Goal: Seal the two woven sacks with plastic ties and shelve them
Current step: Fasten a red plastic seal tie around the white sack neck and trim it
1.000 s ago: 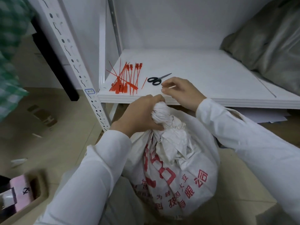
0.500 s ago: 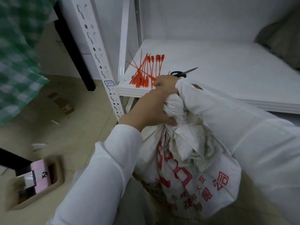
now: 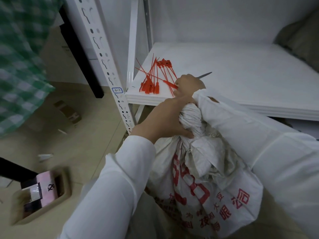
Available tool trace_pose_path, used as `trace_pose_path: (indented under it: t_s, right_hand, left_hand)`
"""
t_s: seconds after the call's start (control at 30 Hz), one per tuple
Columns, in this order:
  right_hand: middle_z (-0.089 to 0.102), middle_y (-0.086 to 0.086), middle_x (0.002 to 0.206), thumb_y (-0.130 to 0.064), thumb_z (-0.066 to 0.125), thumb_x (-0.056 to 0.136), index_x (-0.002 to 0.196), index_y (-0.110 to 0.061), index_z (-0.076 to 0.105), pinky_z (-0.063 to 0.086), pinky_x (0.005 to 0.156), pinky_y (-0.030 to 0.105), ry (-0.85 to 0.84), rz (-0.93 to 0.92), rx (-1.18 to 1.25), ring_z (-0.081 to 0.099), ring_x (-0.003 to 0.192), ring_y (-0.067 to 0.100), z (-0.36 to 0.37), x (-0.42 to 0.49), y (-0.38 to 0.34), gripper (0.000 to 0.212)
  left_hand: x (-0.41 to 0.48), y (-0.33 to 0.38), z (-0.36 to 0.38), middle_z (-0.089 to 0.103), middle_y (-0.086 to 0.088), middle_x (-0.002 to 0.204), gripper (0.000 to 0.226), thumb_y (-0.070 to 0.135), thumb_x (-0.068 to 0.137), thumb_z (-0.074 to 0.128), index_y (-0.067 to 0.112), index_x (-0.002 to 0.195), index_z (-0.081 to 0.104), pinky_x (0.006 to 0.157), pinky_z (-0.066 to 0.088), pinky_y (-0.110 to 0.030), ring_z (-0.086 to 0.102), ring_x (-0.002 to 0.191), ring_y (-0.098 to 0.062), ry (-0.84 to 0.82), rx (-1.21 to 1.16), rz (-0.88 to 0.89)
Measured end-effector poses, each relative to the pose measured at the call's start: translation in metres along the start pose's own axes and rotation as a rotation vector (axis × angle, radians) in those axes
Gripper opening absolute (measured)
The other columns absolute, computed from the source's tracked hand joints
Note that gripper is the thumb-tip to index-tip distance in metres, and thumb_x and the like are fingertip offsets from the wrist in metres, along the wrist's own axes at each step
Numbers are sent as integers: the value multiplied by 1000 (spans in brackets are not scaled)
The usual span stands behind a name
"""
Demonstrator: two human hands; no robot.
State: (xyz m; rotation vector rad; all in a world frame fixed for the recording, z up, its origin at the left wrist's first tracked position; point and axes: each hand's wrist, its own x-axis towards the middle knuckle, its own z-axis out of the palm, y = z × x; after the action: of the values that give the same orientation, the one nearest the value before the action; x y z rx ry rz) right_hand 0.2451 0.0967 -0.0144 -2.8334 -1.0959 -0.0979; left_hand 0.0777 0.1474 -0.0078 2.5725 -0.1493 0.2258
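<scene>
A white woven sack with red print stands on the floor in front of the shelf. My left hand grips its twisted, bunched neck. My right hand reaches across over the neck to the pile of red plastic ties at the front left corner of the white shelf. Its fingers are curled at the end of one red tie. A second, grey-green sack lies on the shelf at the far right.
Black scissors lie on the shelf behind my right hand, only the blade tip showing. The perforated shelf upright stands at the left. A beige tray with a pink box sits on the floor. Green checked cloth hangs at left.
My right hand has moved from beside the scissors leftward across the sack neck to the red ties. My left hand keeps its grip on the neck. The view has swung left.
</scene>
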Motion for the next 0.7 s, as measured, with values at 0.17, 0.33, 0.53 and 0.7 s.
trace_pose_path:
  t_s: [0.17, 0.33, 0.53, 0.7]
  right_hand:
    - [63, 7, 87, -21, 58, 88, 91, -9, 69, 49, 72, 31, 60, 81, 31, 55, 76, 24, 2, 2, -6, 16]
    - [65, 13, 98, -5, 55, 86, 96, -5, 67, 43, 69, 31, 109, 134, 0, 64, 90, 31, 3, 3, -6, 16]
    - [63, 15, 107, -9, 60, 87, 102, -5, 63, 42, 70, 31, 91, 157, -22, 63, 99, 31, 0, 3, -2, 16]
    - [64, 20, 106, 4, 53, 88, 99, 1, 63, 43, 72, 31, 166, 226, 64, 63, 98, 35, -6, 0, 3, 16]
  left_hand:
    - [2, -4, 0, 63, 6, 115, 85, 40, 52, 92, 25, 125, 52, 91, 50, -42, 57, 105, -18, -7, -7, -12]
    - [4, -7, 1, 63, 5, 116, 87, 41, 52, 92, 24, 127, 51, 92, 50, -43, 57, 106, -19, -18, -24, -16]
    - [6, -9, 2, 64, 8, 110, 81, 41, 52, 91, 26, 122, 54, 88, 51, -41, 59, 101, -16, -14, -44, 8]
    - [7, -13, 3, 63, 7, 111, 83, 43, 50, 90, 27, 123, 52, 88, 51, -42, 58, 103, -17, -21, -48, 16]
